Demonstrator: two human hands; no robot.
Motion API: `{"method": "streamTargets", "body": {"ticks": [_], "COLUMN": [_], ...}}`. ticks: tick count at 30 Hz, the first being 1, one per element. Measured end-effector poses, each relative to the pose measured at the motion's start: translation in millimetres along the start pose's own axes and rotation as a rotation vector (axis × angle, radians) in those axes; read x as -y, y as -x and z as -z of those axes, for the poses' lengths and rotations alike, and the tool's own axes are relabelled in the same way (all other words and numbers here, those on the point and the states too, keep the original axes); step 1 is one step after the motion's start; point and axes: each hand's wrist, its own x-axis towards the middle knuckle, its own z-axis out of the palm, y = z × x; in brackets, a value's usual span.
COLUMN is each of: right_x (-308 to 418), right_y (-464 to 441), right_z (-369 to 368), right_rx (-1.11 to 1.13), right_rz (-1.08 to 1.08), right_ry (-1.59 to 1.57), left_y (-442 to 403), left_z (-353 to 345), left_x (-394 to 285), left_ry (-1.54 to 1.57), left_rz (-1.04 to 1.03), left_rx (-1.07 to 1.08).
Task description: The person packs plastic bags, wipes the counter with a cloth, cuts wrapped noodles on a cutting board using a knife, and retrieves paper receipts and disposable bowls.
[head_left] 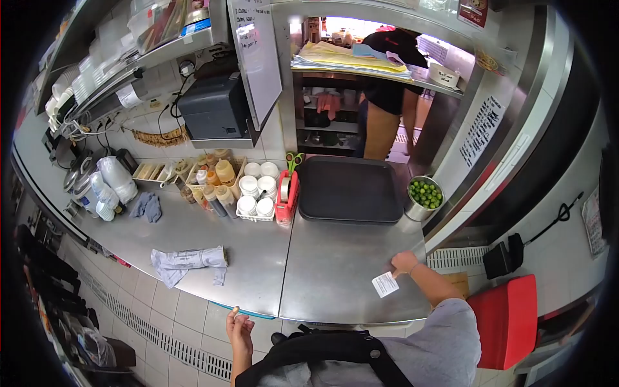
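My right hand [404, 263] is closed, with a small white printed paper slip [385, 284] at its fingers, over the right part of the steel counter [342, 271]. My left hand [240, 332] is raised off the counter's front edge, its fingers loosely bent and apart, holding nothing that I can make out. A small tan patch shows at one fingertip. Left of centre, a rolled printed bundle [193, 258] lies on a grey cloth [169, 275]. A large black tray [350, 191] lies at the back of the counter, beyond my right hand.
A metal pot of green limes [424, 193] stands right of the tray. Left of it are a red tape dispenser [286, 200], green-handled scissors [294, 161], white-lidded tubs [257, 187] and sauce bottles [225, 173]. A red bin [506, 319] stands at right. Another person [385, 97] is beyond the hatch.
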Motion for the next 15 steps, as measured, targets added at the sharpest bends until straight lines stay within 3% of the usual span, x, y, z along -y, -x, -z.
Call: {"method": "streamTargets", "body": {"ticks": [6,9,12,14,15], "right_x": [-17,-26,-39,-28,-7], "right_y": [1,-10,-43,-72,-68], "right_z": [0,-11,-12,-8,16], "right_rx": [-0.011,-0.002,0.048,-0.246,-0.351], "right_rz": [-0.119,-0.060,-0.019,-0.163,-0.135], "right_ry": [-0.073,-0.098,0.138,0.024,-0.061], "left_y": [-1,-1,-5,-11,-12], "left_z": [-12,-4,2,10,14], "left_x": [13,16,6,3,0], "left_ry": [-0.008,0.002,-0.042,-0.090,-0.114], "left_rz": [0.007,0.006,-0.041,-0.049,-0.053], "left_rx": [0.066,0.068,0.052,0.036,0.022]}}
